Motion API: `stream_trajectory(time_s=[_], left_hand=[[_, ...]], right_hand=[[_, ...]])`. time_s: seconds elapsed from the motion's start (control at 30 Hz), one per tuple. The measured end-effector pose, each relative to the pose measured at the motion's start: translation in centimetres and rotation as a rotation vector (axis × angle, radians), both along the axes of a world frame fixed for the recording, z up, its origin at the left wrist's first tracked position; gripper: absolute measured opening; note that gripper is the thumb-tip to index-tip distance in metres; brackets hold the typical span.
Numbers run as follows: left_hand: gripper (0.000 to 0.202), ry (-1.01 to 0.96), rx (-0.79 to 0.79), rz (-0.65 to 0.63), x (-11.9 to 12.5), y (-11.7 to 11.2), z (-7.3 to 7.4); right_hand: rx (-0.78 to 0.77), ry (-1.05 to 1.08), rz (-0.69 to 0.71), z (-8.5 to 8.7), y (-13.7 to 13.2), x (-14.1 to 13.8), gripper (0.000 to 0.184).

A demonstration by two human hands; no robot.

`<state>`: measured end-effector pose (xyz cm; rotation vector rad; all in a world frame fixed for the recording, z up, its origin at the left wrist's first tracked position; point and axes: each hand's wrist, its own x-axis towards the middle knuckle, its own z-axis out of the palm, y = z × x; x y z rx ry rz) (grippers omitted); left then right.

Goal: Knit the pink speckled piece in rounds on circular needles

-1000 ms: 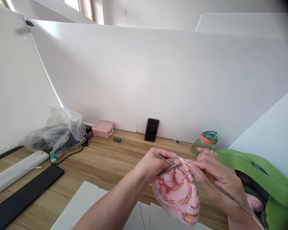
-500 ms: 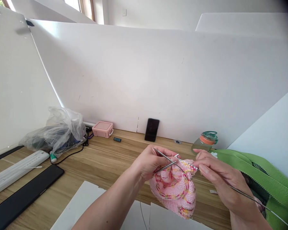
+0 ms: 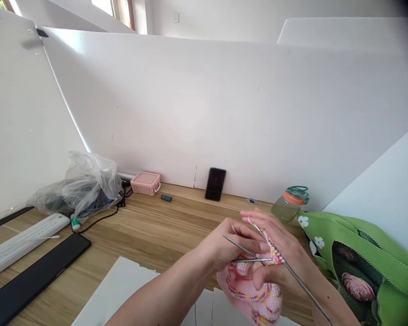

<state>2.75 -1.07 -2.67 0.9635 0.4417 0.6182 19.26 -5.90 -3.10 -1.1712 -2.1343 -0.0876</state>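
Pink knitting (image 3: 240,290) with yellow and red flecks hangs below both hands in a rounded shape. Thin grey metal knitting needles (image 3: 238,246) cross at its upper edge, and one long needle (image 3: 306,287) runs back under my right palm. My left hand (image 3: 236,240) is closed round the knitting's top edge and the needles. My right hand (image 3: 289,253) lies over the other side, its thumb in front of the fabric and its fingers behind a needle full of stitches. A strand of pink yarn touches its fingertips.
On the right, a green bag (image 3: 363,235) holds a pink ball of yarn (image 3: 358,287). Behind it stands a bottle (image 3: 287,206). A phone (image 3: 215,184) leans on the white partition. A pink box (image 3: 145,183), plastic bag (image 3: 91,185) and power strip (image 3: 27,242) lie left.
My right hand has moved left and down over the knitting, uncovering the yarn ball in the bag. My left hand and the knitting have shifted slightly right and down.
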Motion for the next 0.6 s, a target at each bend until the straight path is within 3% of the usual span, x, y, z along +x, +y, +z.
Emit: stream_trajectory(time_s=[0.07,0.13,0.2,0.23,0.4,0.6], left_hand=[[0.03,0.006,-0.008,0.048,-0.1,0.2,0.1],[0.032,-0.007,-0.009,0.106,-0.5,0.7,0.3],[0.032,-0.048,-0.015,0.134,-0.9,1.3,0.5],[0.032,-0.068,-0.027,0.136,-1.1,1.6,0.6],[0.036,-0.099,-0.1,0.148,-1.8,2.3,1.0],[0.034,-0.053,-0.033,0.282,-1.3,2.0,0.8]], right_hand=[[0.192,-0.003,0.004,0.3,0.0,0.0,0.074],[0.334,0.031,-0.01,0.8,-0.2,0.1,0.047],[0.319,0.099,-0.005,1.1,-0.4,0.2,0.022],[0.267,0.135,0.01,1.2,-0.5,0.3,0.019],[0.024,0.201,0.081,1.6,-1.1,0.9,0.026],[0.051,0.048,-0.026,2.1,-1.4,0.7,0.027]])
